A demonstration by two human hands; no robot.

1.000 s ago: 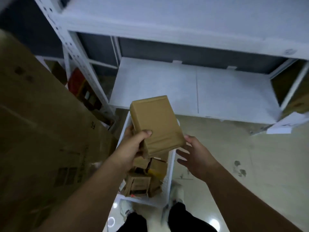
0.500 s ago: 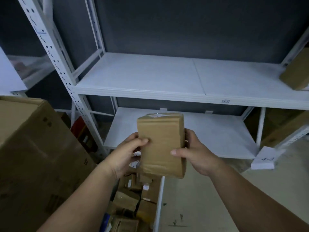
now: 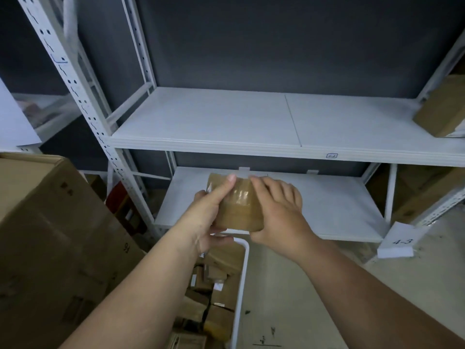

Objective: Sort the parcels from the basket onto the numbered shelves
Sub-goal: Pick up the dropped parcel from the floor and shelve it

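Note:
I hold a small brown taped parcel (image 3: 239, 210) in both hands, in front of the lower white shelf (image 3: 339, 210). My left hand (image 3: 206, 215) grips its left side, thumb stretched across the top. My right hand (image 3: 279, 210) grips its right side, fingers lying over the top. Below my arms stands the white basket (image 3: 242, 273) with several brown parcels (image 3: 219, 293) inside. The middle shelf (image 3: 226, 122) above carries a small label (image 3: 331, 155) on its front edge.
A brown box (image 3: 442, 107) sits at the right end of the middle shelf. A large cardboard carton (image 3: 50, 235) stands close on my left. A white card marked 4-3 (image 3: 400, 241) leans by the rack's right post. Pale floor (image 3: 314, 298) lies to the right of the basket.
The parcel has tipped from upright to lying flatter, its taped face now up. Both hands shifted their hold, the right hand's fingers moving over its top. The view came closer to the shelves.

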